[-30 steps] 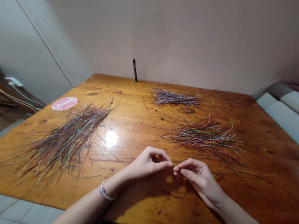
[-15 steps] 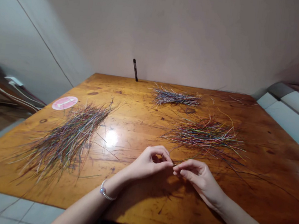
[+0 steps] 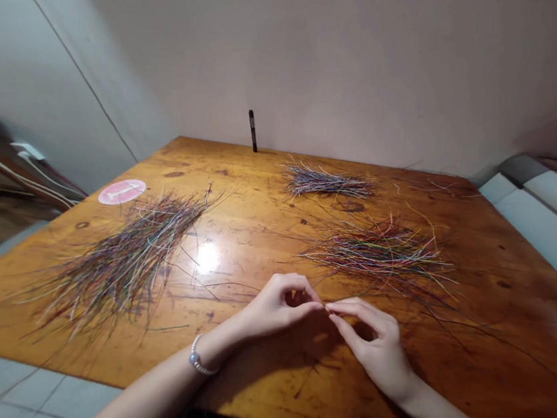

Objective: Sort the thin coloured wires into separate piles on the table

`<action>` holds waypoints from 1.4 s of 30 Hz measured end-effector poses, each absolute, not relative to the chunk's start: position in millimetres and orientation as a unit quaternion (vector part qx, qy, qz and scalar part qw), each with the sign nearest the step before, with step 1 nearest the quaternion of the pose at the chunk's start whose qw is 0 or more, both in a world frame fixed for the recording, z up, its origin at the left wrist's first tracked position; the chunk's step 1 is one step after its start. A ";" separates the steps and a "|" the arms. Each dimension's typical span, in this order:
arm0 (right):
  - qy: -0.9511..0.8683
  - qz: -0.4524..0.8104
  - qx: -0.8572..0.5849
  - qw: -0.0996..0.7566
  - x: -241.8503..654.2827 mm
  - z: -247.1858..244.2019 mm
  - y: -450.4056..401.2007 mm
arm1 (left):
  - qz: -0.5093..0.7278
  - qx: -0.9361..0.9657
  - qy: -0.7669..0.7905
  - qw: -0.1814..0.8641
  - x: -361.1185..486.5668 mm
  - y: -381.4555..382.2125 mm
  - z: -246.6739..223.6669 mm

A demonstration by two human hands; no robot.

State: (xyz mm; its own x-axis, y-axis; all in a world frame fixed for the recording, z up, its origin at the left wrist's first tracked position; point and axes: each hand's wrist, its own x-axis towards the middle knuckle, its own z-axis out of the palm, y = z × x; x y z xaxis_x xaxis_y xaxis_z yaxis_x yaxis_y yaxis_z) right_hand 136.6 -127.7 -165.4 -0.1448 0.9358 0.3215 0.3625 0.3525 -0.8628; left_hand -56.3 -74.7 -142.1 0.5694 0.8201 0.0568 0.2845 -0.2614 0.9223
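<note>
My left hand (image 3: 280,306), with a beaded bracelet (image 3: 195,355) at its wrist, pinches a thin wire (image 3: 235,285) whose dark length trails out to the left. Thumb and forefinger of my right hand (image 3: 378,344) are pressed together at the wire's other end, their tips almost touching those of the left. Only a speck of the wire shows between the fingertips. Just beyond the hands lies a loose pile of coloured wires (image 3: 384,251). A larger wire pile (image 3: 127,252) spreads over the left of the table, and a smaller wire bundle (image 3: 330,183) is at the back.
The wooden table (image 3: 255,233) meets a wall at its far edge, where a black pen (image 3: 252,131) stands upright. At the left edge is a round pink-and-white sticker (image 3: 122,192). Stray wires (image 3: 496,328) lie on the right. A pale padded piece (image 3: 550,206) stands beyond the right edge.
My right hand has changed its grip: its thumb and forefinger now meet in a pinch against the left fingertips. A thin wire now shows trailing left of my left hand, which has hardly moved.
</note>
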 end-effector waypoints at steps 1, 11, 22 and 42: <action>-0.705 0.292 -0.462 0.451 137.1 -165.3 -128.5 | 0.279 0.747 0.369 0.478 -56.2 -74.8 -142.2; -0.719 0.270 -0.464 0.442 138.3 -166.9 -130.2 | 0.274 0.764 0.360 0.460 -56.6 -75.7 -142.4; -0.565 0.496 -0.516 0.411 136.4 -159.9 -124.8 | 0.258 0.763 0.360 0.471 -56.9 -75.4 -146.2; -0.370 0.619 -0.493 0.486 141.5 -159.8 -112.8 | 0.268 0.789 0.393 0.390 -70.2 -61.4 -149.4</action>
State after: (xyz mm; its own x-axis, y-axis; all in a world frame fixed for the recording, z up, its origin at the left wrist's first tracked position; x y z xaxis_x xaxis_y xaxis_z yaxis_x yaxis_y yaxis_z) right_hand 141.5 -112.8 -159.8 -0.0408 0.9672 -0.2508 -0.2370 -0.2532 -0.9379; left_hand -70.2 -61.4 -149.4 0.5482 0.8283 0.1156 0.4111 -0.3873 0.8252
